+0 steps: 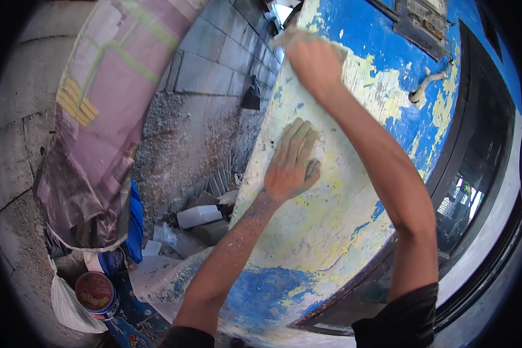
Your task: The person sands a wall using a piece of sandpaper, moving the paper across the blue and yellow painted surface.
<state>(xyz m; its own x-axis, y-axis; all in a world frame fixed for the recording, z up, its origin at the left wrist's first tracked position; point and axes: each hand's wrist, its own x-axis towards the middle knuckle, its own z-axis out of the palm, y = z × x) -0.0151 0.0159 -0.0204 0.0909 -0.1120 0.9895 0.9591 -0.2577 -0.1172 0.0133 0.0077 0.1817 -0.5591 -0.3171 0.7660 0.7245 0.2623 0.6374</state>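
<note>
Peeling paint covers the wall (330,232) in front of me, with pale and yellowish bare patches beside remaining blue paint. My left hand (290,159) lies flat against a pale patch, its fingers stretched upward and dusty. Higher up, near the wall's top left edge, my right hand (316,64) is closed, with the forearm raised. Something greyish shows at its fingers, but blur and the hand hide what it is. Paint flecks speckle my left forearm.
A dark-framed window (475,156) borders the wall on the right. Above it sit an electric meter box (420,26) and a bent pipe stub (428,86). A pinkish sheet (113,87) hangs at left. Below are a paint can (95,293), a white sack (69,304) and rubble.
</note>
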